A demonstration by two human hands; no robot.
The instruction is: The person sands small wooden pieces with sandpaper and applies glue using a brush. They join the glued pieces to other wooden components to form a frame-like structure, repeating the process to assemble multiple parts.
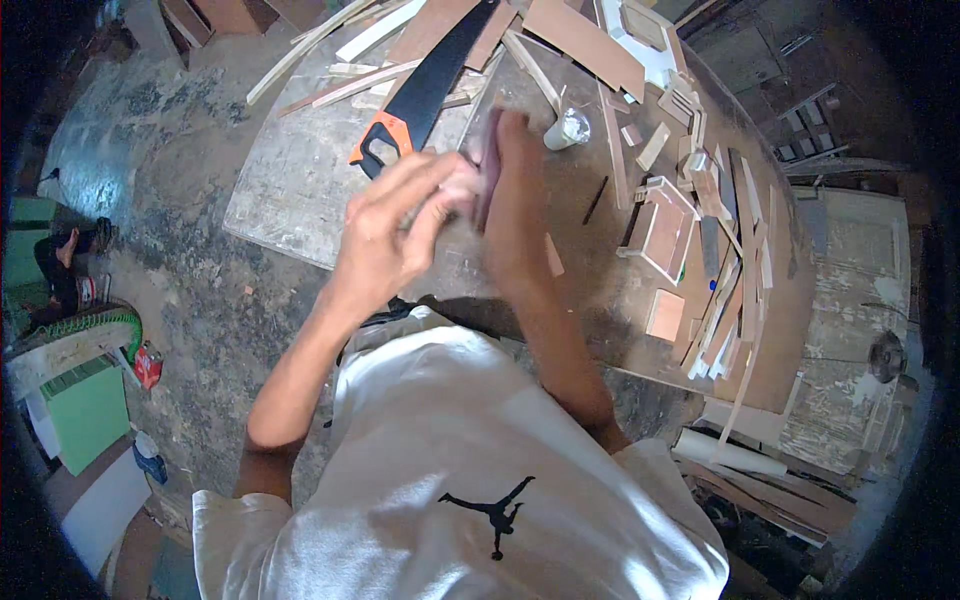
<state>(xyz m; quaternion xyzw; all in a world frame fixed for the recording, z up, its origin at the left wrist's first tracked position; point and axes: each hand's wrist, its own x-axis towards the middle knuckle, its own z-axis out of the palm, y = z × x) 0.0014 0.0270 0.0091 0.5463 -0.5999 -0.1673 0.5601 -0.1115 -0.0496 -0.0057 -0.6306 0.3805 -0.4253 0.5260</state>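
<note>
Dim, soft workshop light through a strong fisheye.

We see flat, muted light with no hard glare; the white shirt (450,450) is the brightest patch, and the desk (290,190) reads grey-brown and dull. Shadows are faint and diffuse under the forearms. Both hands are smeared by motion blur, the left hand (395,225) most of all, and what they grip stays indistinct. Straight edges bow toward the rim, where we lose the corners to black vignette. The floor (190,270) looks grainy and soft.

left hand (400,220) blurred | sheet (487,170) mostly hidden | saw (425,90) tip cut off
</note>
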